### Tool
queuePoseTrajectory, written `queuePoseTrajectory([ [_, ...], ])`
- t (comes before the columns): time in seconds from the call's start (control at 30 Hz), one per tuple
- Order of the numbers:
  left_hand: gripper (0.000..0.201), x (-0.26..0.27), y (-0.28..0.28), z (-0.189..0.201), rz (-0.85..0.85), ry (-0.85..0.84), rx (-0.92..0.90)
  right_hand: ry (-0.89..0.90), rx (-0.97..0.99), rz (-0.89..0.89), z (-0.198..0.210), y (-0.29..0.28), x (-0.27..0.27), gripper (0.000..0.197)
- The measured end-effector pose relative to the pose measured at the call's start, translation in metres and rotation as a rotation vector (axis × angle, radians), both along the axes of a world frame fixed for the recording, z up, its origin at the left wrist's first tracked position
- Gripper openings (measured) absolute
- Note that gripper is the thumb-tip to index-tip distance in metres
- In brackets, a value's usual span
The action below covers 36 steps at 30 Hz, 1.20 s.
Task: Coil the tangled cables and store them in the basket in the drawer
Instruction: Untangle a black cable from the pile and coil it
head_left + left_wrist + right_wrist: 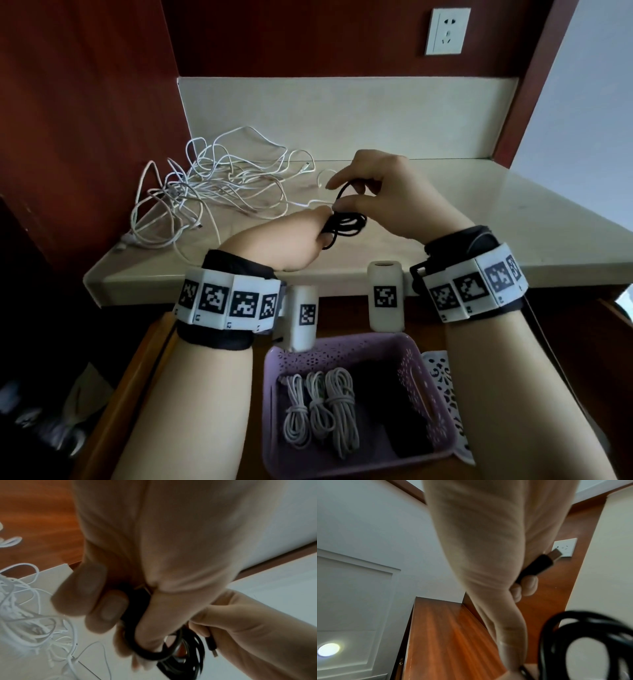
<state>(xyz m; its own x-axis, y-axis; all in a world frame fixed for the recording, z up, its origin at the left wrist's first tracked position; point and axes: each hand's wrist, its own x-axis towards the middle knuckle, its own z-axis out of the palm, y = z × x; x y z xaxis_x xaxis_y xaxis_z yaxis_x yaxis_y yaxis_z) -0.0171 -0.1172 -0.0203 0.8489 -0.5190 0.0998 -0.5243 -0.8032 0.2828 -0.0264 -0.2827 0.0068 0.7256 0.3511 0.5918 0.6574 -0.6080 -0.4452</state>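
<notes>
Above the pale countertop [479, 219] my left hand [301, 236] grips a coiled black cable [346, 228] by its loops; the same black cable [171, 654] wraps round my thumb in the left wrist view. My right hand [363, 192] pinches the cable's free end close above the coil, and its black USB plug [537, 565] sticks out past my curled fingers. A tangle of white cables [212, 185] lies on the counter to the left. Below, a purple basket [421, 387] sits in the open drawer [144, 370] and holds three coiled white cables [320, 411].
Red-brown wood panels [85, 120] close the counter's left and back. A white wall socket [447, 31] is mounted high at the back. A white patterned piece [445, 387] lies beside the basket's right wall. The counter's right half is bare.
</notes>
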Motion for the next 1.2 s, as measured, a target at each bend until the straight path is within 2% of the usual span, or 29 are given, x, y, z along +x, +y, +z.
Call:
queuePoseTrajectory([
  [0.07, 0.006, -0.003, -0.005, 0.000, -0.023, 0.002, 0.073, 0.032, 0.008, 0.013, -0.002, 0.000, 0.001, 0.015],
  [0.13, 0.010, -0.004, -0.005, 0.002, -0.054, 0.044, 0.056, 0.078, 0.075, 0.026, -0.005, -0.006, 0.001, 0.011],
  [0.27, 0.012, -0.013, 0.002, 0.014, -0.216, 0.161, -0.211, 0.259, 0.405, 0.200, -0.018, -0.020, 0.009, 0.015],
  [0.33, 0.016, -0.016, 0.005, 0.019, -0.209, 0.134, -0.319, 0.327, 0.518, 0.213, -0.023, -0.020, 0.014, 0.021],
  [0.37, 0.018, -0.016, 0.007, 0.020, -0.178, 0.109, -0.368, 0.345, 0.531, 0.209, -0.024, -0.016, 0.015, 0.017],
  [0.47, 0.003, -0.014, 0.015, 0.022, -0.129, 0.091, -0.573, 0.336, 0.471, 0.259, -0.023, -0.001, 0.014, 0.012],
  [0.53, 0.009, -0.011, 0.019, 0.020, -0.085, 0.096, -0.685, 0.299, 0.351, 0.210, -0.026, 0.006, 0.015, 0.019],
  [0.63, 0.021, -0.006, 0.022, 0.017, -0.027, 0.130, -0.848, 0.305, 0.190, 0.105, -0.023, 0.010, 0.014, 0.013],
  [0.73, 0.023, -0.005, 0.020, 0.018, -0.002, 0.124, -0.959, 0.192, 0.191, 0.009, -0.018, 0.016, 0.009, 0.016],
  [0.8, 0.023, -0.004, 0.019, 0.019, -0.003, 0.136, -1.020, 0.157, 0.242, 0.006, -0.016, 0.019, 0.006, 0.017],
  [0.9, 0.020, -0.003, 0.019, 0.018, 0.015, 0.129, -0.999, 0.216, 0.287, 0.039, -0.015, 0.022, 0.002, 0.029],
  [0.97, 0.018, -0.003, 0.017, 0.016, 0.034, 0.107, -0.932, 0.231, 0.287, 0.015, -0.015, 0.025, 0.000, 0.045],
  [1.03, 0.021, -0.003, 0.011, 0.015, 0.037, 0.066, -0.829, 0.189, 0.295, -0.037, -0.016, 0.026, 0.001, 0.051],
  [1.1, 0.021, -0.004, 0.006, 0.013, 0.038, 0.021, -0.731, 0.188, 0.322, -0.047, -0.019, 0.023, 0.005, 0.048],
  [1.2, 0.019, -0.006, 0.003, 0.014, 0.016, 0.058, -0.705, 0.214, 0.339, -0.011, -0.019, 0.017, 0.005, 0.037],
])
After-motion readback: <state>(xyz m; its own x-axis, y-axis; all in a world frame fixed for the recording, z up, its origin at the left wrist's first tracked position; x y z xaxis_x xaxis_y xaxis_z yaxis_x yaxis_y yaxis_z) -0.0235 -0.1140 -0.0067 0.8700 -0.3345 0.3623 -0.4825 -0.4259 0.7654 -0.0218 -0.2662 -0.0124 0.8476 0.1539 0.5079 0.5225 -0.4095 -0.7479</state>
